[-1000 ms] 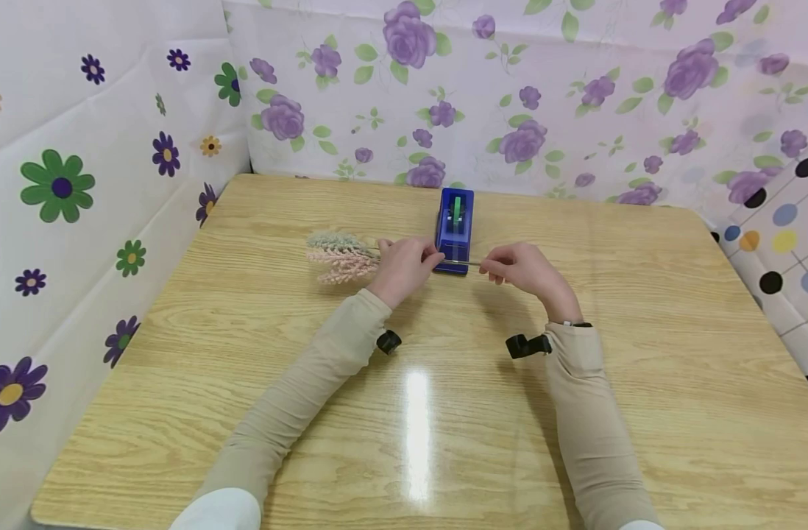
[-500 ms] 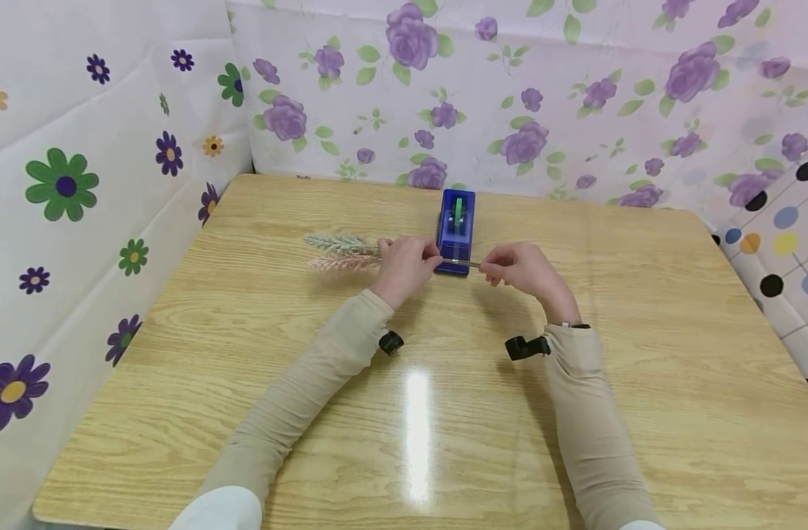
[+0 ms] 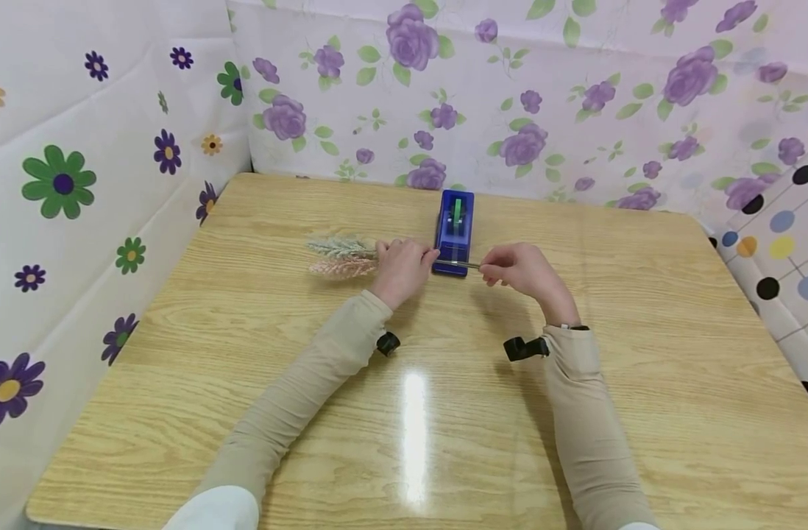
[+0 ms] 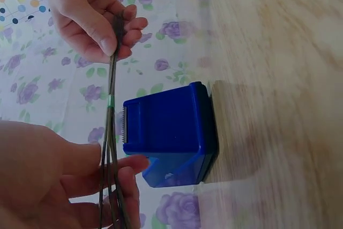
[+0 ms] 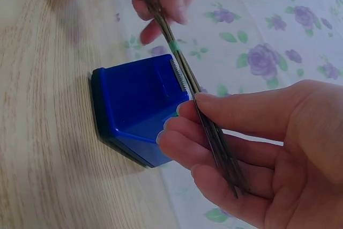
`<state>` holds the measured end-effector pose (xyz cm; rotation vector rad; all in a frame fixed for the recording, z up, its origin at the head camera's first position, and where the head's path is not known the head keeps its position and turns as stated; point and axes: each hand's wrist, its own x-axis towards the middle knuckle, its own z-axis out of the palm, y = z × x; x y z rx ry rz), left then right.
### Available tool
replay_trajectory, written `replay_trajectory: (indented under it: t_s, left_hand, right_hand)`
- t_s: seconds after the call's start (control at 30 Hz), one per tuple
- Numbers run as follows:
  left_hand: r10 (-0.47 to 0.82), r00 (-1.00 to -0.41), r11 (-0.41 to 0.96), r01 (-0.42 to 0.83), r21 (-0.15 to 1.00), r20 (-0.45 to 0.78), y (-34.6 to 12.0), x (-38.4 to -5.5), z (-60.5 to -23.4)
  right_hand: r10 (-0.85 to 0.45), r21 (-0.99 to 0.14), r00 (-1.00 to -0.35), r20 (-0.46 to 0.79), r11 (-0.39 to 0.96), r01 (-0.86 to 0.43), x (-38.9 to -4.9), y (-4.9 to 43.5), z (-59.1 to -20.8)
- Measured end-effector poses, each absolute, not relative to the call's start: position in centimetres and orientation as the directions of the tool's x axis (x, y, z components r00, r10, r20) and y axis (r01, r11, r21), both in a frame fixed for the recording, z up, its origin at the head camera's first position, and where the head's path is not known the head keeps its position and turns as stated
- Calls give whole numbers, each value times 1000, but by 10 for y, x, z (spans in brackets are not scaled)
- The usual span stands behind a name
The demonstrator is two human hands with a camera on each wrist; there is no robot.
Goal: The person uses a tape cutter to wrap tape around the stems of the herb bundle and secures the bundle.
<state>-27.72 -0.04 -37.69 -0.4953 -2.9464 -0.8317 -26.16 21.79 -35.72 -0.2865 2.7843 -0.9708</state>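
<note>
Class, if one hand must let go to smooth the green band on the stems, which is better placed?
Probably the right hand: it holds the bare stem ends, while the left hand grips the stems nearer the flower heads, so could steady them.

We list: tape dispenser point(image 3: 455, 228) on worktop point(image 3: 298, 442); stems point(image 5: 187, 73) at its near end; flower heads point(image 3: 342, 266) left of left hand point(image 3: 402, 270).
</note>
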Motion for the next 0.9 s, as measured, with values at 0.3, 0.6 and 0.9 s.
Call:
replay_trajectory:
  t_s: [0.3, 0.6, 0.9]
  left_hand:
    - [280, -955, 816, 290, 500, 98, -1, -276, -375]
    - [299, -947, 806, 317, 500, 118, -2, -275, -372]
    - [347, -933, 798, 350, 491, 101, -3, -278, -371]
  right_hand:
    - [-271, -627, -959, -83, 762, -161, -262, 219, -357]
    - [-264, -622, -962, -66, 765, -168, -263, 221, -359]
    - [-231, -622, -971, -66, 770, -141, -263, 221, -358]
